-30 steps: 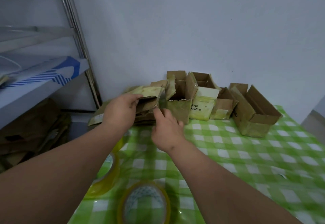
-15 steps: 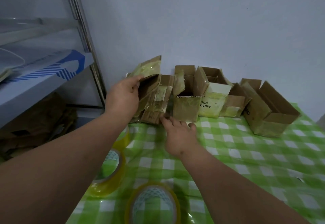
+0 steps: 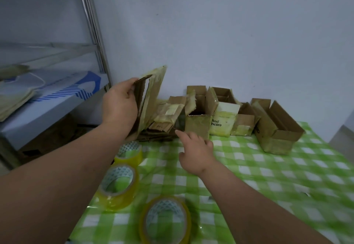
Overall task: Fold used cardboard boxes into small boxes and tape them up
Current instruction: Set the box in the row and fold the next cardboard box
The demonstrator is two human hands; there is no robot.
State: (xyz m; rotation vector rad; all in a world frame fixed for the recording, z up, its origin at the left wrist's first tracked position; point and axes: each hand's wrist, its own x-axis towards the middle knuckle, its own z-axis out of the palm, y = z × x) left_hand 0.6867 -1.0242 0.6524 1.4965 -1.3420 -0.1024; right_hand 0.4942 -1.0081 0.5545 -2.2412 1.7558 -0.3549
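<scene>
Cardboard flats point(image 3: 149, 98) tilted upright in left hand's point(image 3: 119, 105) curled grip at table's back-left; right hand point(image 3: 195, 148), loosely spread and empty, should pinch one flat near its base, sliding it free.

Only one piece of print is reading clearly: dark letters "And" above "ncare" are showing on the pale yellow-white face of an upright cardboard box point(image 3: 223, 121) that is standing at the far side of the table, second from the left in the row of open boxes, its left edge being cut off by the neighbouring box so the words are appearing incomplete. A small dark mark is sitting on the near left corner of the long open box point(image 3: 275, 126) at the right end of the row, but it is staying too small to read.
</scene>
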